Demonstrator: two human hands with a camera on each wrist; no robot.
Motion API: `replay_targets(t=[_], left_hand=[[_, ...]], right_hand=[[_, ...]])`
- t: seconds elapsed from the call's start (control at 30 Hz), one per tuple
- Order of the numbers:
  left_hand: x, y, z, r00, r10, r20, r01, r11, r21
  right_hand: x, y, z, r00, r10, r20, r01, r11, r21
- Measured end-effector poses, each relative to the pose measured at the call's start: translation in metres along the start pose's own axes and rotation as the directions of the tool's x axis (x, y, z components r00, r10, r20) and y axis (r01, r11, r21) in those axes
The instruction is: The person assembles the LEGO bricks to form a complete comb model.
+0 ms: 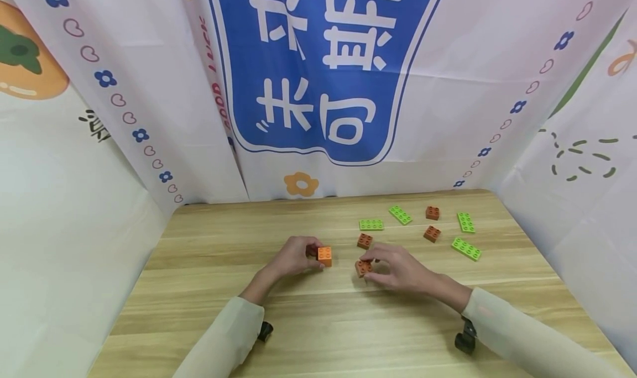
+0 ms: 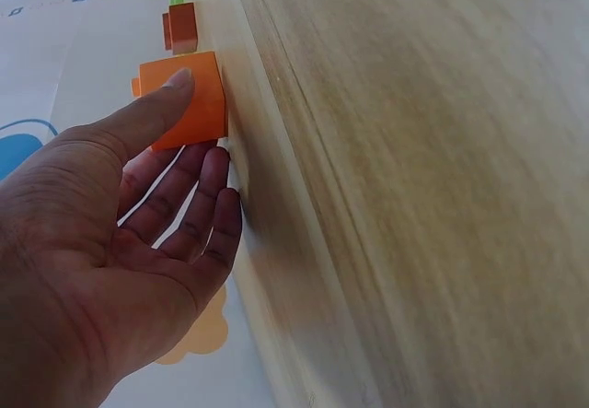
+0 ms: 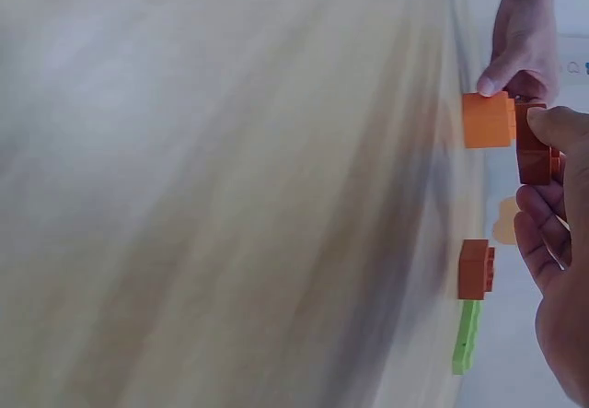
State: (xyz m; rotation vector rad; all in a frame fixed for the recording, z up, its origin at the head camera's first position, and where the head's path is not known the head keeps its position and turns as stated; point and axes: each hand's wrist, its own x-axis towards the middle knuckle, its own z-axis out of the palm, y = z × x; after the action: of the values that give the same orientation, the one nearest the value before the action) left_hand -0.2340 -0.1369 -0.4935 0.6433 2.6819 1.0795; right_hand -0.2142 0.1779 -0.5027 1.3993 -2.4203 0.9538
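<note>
My left hand [image 1: 297,255] holds an orange building block [image 1: 324,256] by its side, studs facing up, on the wooden table. In the left wrist view the thumb lies along the block's [image 2: 204,104] near face, with the other fingers behind and under it. To the right, my right hand [image 1: 398,267] pinches a small reddish-brown brick [image 1: 364,268] between thumb and fingers. The right wrist view shows this brown brick [image 3: 532,155] raised above the table, its level near the orange block's studs. A gap separates the two in the head view.
Just beyond the hands stands another brown brick [image 1: 365,241]. Two more brown bricks [image 1: 432,234] and several lime-green flat plates [image 1: 466,249] lie at the back right of the table [image 1: 209,267]. A printed cloth [image 1: 418,173] hangs behind the table's far edge.
</note>
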Motion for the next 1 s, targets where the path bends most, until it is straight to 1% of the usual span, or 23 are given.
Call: replay_targets(t=[0.17,0.33,0.6,0.83,1.0], left_hand=[[0.001,0.000,0.000,1.000,-0.005,0.000,0.005,1.000,0.002],[0.002,0.000,0.000,1.000,0.002,-0.003,-0.002,1.000,0.007],[0.002,0.001,0.001,1.000,0.008,0.000,-0.008,1.000,-0.009],[0.002,0.000,0.001,1.000,0.009,0.003,-0.009,1.000,-0.017],[0.003,0.000,0.000,1.000,0.021,0.006,-0.021,1.000,-0.016]], right_hand=[[0.009,0.001,-0.001,0.999,-0.003,-0.035,0.003,1.000,0.000],[0.017,0.000,-0.001,0.998,0.024,-0.057,-0.024,1.000,0.001],[0.033,-0.003,0.004,0.994,0.096,-0.059,-0.092,0.994,0.053],[0.045,-0.004,0.012,0.990,0.125,-0.065,-0.117,0.987,0.112],[0.052,-0.002,0.018,0.985,0.167,-0.054,-0.160,0.980,0.117]])
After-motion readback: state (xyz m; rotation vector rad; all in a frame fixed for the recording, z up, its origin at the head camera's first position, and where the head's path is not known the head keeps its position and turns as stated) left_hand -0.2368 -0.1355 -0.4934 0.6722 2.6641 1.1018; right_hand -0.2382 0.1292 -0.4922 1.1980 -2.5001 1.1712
